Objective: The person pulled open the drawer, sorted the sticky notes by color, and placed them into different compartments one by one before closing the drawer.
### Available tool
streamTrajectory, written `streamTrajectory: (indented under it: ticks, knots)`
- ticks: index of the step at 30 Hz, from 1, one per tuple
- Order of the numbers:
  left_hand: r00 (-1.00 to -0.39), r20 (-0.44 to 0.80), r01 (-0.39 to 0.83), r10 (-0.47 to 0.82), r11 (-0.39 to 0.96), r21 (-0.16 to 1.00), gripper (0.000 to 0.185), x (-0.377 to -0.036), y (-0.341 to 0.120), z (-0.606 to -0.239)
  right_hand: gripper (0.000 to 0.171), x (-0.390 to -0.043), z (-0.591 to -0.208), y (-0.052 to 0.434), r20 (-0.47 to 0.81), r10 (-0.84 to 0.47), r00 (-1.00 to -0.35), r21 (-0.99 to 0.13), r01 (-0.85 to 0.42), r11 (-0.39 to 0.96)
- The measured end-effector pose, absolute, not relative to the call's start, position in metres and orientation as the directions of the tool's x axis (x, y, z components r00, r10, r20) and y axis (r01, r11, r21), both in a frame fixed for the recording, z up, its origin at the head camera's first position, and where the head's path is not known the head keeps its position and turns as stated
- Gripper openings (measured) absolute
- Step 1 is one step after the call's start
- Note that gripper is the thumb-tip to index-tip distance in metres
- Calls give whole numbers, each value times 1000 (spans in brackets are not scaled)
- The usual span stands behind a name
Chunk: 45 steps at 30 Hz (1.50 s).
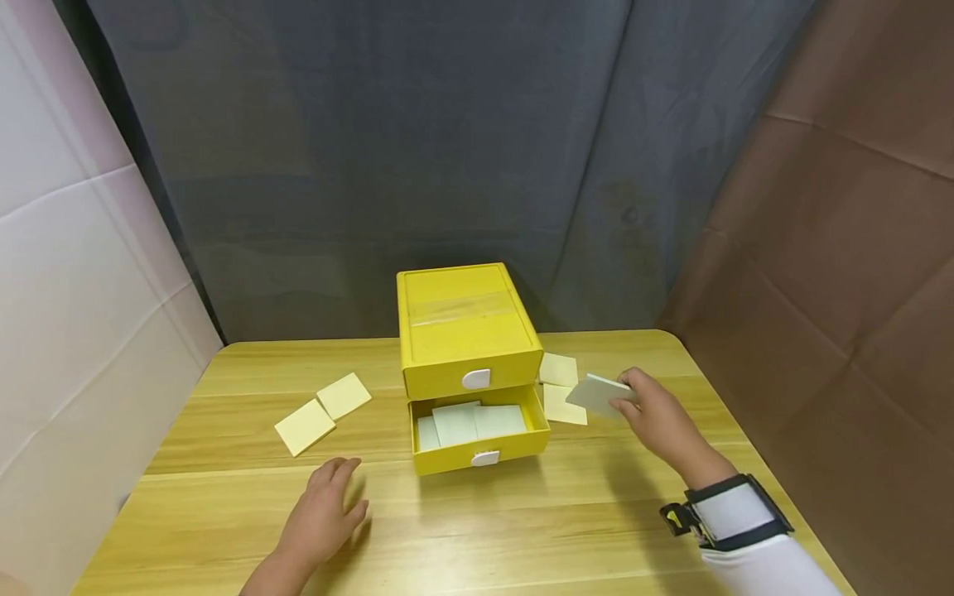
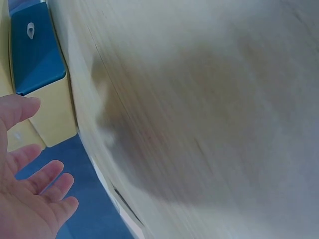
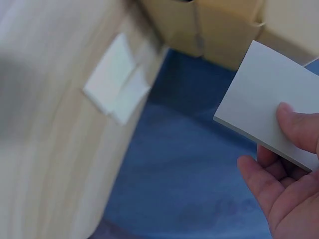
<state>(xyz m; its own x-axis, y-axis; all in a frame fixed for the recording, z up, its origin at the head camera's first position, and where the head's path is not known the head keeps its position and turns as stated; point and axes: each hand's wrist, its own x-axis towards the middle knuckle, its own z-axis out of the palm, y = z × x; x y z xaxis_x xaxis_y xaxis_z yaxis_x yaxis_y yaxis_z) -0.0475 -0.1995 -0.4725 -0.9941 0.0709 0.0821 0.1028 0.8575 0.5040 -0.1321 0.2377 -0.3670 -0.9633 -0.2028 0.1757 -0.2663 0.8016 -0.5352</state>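
Observation:
A yellow two-drawer box [image 1: 465, 331] stands mid-table. Its lower drawer [image 1: 480, 454] is pulled out and holds several pale pads [image 1: 469, 422]. My right hand [image 1: 656, 414] pinches a pale sticky-note pad [image 1: 596, 394] [image 3: 266, 107] lifted just right of the drawer, thumb on top and fingers beneath. Two more pads [image 1: 559, 385] lie on the table under and beside it. My left hand [image 1: 324, 513] [image 2: 30, 194] rests palm down on the table, fingers relaxed, holding nothing, left of the drawer. Another two pads [image 1: 322, 412] lie at the left.
The wooden table [image 1: 522, 530] has rounded corners. A grey-blue curtain [image 1: 447, 149] hangs behind it, a white panel [image 1: 74, 290] stands at the left and brown sheeting [image 1: 842, 248] at the right. The box's upper drawer [image 1: 473, 377] is closed.

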Motion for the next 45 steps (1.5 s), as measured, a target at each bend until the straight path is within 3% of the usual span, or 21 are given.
streamTrajectory:
  ticks: [9, 20, 34, 45]
  knots:
    - [-996, 66, 89, 64, 855, 511, 59, -47, -201, -474, 17, -129, -345, 200, 244, -278, -929, -511, -367, 777]
    - [-996, 67, 83, 56, 850, 520, 59, -45, -201, -474, 22, -136, -347, 168, 285, -407, -868, -486, -497, 719]
    - [-995, 83, 86, 50, 856, 509, 59, -45, -203, -475, 13, -140, -366, 144, 222, -483, -847, -452, -528, 719]
    - [-996, 76, 74, 41, 853, 517, 58, -43, -205, -477, 11, -142, -375, 133, 132, -487, -863, -566, -469, 677]
